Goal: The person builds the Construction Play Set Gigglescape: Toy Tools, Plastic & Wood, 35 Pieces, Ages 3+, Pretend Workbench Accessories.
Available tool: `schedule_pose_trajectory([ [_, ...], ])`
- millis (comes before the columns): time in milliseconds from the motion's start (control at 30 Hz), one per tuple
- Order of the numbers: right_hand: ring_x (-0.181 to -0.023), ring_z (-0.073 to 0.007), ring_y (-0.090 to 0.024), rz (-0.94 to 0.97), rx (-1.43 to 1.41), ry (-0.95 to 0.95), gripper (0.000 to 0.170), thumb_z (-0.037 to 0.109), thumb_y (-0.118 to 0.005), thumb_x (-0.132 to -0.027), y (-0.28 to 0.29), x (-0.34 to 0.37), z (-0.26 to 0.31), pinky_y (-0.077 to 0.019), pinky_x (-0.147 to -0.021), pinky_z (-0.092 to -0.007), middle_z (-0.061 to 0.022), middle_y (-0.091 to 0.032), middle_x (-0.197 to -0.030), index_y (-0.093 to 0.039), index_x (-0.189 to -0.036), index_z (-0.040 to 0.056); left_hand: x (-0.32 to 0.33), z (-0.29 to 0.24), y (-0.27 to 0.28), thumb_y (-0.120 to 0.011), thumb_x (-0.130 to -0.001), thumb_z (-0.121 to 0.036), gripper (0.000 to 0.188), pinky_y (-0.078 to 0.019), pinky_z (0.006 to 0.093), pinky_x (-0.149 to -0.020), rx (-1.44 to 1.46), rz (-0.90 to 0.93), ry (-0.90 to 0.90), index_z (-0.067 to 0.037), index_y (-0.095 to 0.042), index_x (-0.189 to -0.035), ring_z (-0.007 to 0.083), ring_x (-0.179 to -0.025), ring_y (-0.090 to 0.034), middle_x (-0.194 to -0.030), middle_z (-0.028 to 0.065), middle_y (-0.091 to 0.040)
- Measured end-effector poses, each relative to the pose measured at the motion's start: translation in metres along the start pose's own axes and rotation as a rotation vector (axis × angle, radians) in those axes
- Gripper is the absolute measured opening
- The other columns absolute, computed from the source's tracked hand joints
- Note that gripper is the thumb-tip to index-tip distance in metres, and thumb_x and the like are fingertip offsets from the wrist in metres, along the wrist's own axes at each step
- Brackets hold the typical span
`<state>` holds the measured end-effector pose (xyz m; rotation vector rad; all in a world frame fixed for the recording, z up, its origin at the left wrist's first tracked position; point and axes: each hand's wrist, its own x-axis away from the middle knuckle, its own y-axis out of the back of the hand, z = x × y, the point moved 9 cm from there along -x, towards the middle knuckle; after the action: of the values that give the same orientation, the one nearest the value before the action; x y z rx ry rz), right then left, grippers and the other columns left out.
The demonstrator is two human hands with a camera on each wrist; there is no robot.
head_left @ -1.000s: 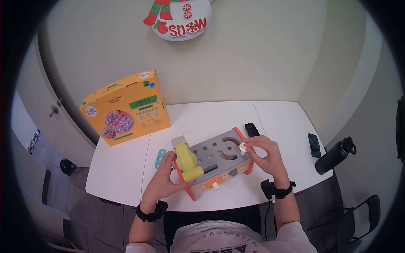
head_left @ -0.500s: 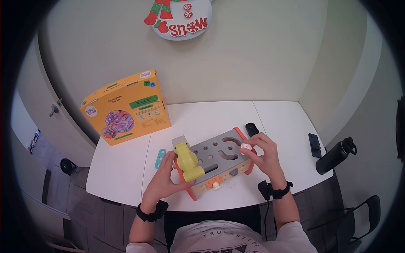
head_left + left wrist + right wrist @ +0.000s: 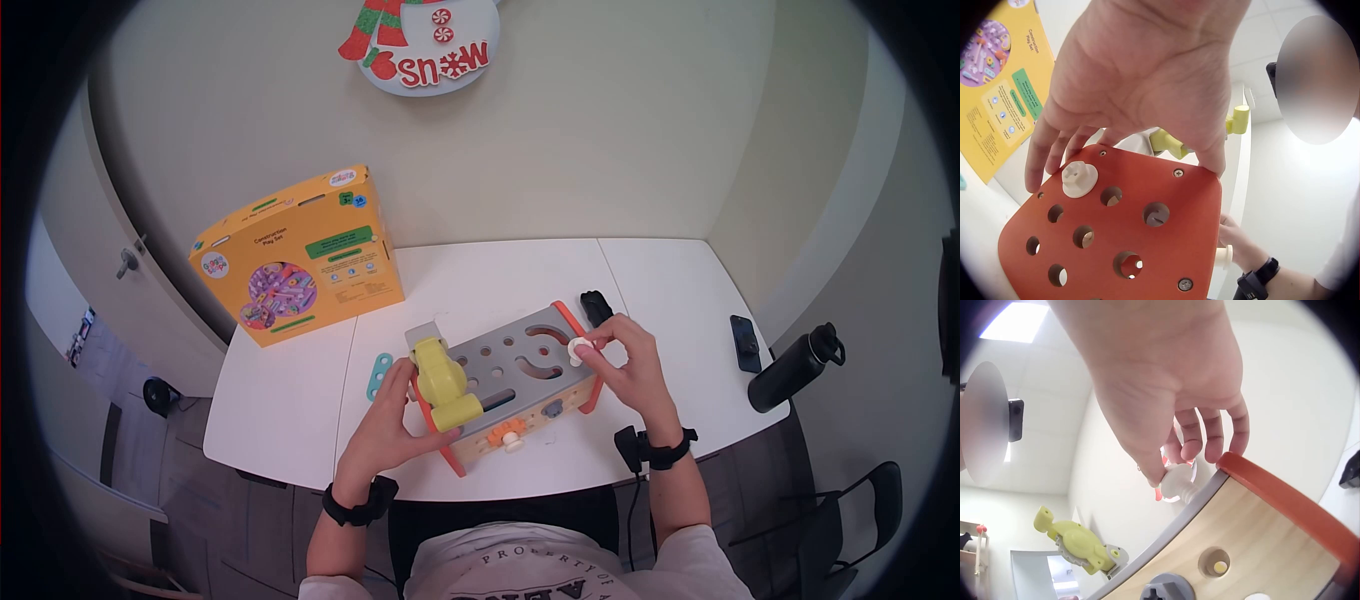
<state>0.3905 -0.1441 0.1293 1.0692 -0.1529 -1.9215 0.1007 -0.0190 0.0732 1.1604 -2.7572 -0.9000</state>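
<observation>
A toy workbench with a grey perforated top [image 3: 505, 352] and red end panels [image 3: 1110, 231] stands on the table. My left hand [image 3: 385, 430] grips its left end, fingers and thumb spread over the panel's upper edge. Between thumb and fingers of my right hand [image 3: 630, 370] is a white screw [image 3: 1179, 482], its threaded shaft at the top's right end; whether it sits in a hole I cannot tell. A yellow-green toy tool [image 3: 440, 383] lies on the left of the top. An orange gear [image 3: 506, 432] and a grey nut [image 3: 552, 409] are on the front.
The yellow box [image 3: 300, 255] stands at the back left. A teal strip [image 3: 379, 376] lies left of the workbench, a black object [image 3: 596, 307] behind its right end. At the right are a phone [image 3: 745, 345] and a black bottle [image 3: 795, 370].
My right hand has turned and shifted slightly around the white screw, which tilted face-up and then back a little. My left hand keeps its grip on the workbench's left end.
</observation>
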Motion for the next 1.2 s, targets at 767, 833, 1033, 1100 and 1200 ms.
schedule_pose_trajectory([
  [767, -0.083, -0.0176, -0.066, -0.043, -0.110, -0.056, 0.020, 0.012, -0.084, -0.087, -0.011, 0.002, -0.005, -0.0535, -0.077, -0.0305, -0.0068, -0.071, -0.093, -0.078, -0.104, 0.0034, 0.000, 0.000, 0.000, -0.093, -0.072, -0.036, 0.095, -0.0435, 0.0415, -0.108, -0.010, -0.012, -0.026, 0.000, -0.044, -0.146, 0.0312, -0.126, -0.051, -0.132, 0.0147, -0.052],
  [833, -0.084, -0.0181, -0.067, -0.055, -0.068, -0.040, 0.018, 0.011, -0.084, -0.087, -0.010, 0.001, -0.003, -0.0538, -0.077, -0.0305, -0.0072, -0.072, -0.094, -0.078, -0.103, 0.0033, -0.001, 0.001, 0.001, -0.093, -0.072, -0.036, 0.095, -0.0436, 0.0416, -0.109, -0.013, -0.012, -0.019, 0.001, -0.044, -0.146, 0.0313, -0.126, -0.051, -0.132, 0.0147, -0.052],
  [1033, -0.094, -0.0216, -0.071, -0.005, -0.119, 0.038, 0.015, 0.007, -0.076, -0.093, -0.001, -0.001, -0.003, -0.0551, -0.088, -0.0329, -0.0105, -0.077, -0.103, -0.080, -0.106, 0.0033, 0.000, 0.005, 0.001, -0.093, -0.073, -0.037, 0.096, -0.0437, 0.0414, -0.109, -0.016, -0.012, -0.006, 0.001, -0.044, -0.146, 0.0310, -0.126, -0.051, -0.132, 0.0146, -0.052],
  [1100, -0.097, -0.0223, -0.071, 0.052, -0.156, 0.024, 0.016, 0.006, -0.073, -0.094, -0.001, 0.000, -0.002, -0.0549, -0.092, -0.0337, -0.0113, -0.078, -0.104, -0.080, -0.109, 0.0026, 0.000, 0.004, 0.001, -0.093, -0.072, -0.037, 0.096, -0.0437, 0.0414, -0.109, -0.011, -0.008, -0.007, 0.001, -0.044, -0.146, 0.0309, -0.126, -0.051, -0.132, 0.0146, -0.052],
  [1200, -0.095, -0.0212, -0.070, 0.063, -0.183, -0.036, 0.017, 0.006, -0.073, -0.094, 0.001, -0.001, -0.002, -0.0546, -0.090, -0.0339, -0.0110, -0.078, -0.099, -0.079, -0.109, 0.0007, 0.000, 0.001, 0.001, -0.093, -0.072, -0.037, 0.096, -0.0438, 0.0414, -0.108, -0.012, -0.011, -0.012, 0.001, -0.044, -0.146, 0.0307, -0.126, -0.051, -0.132, 0.0144, -0.052],
])
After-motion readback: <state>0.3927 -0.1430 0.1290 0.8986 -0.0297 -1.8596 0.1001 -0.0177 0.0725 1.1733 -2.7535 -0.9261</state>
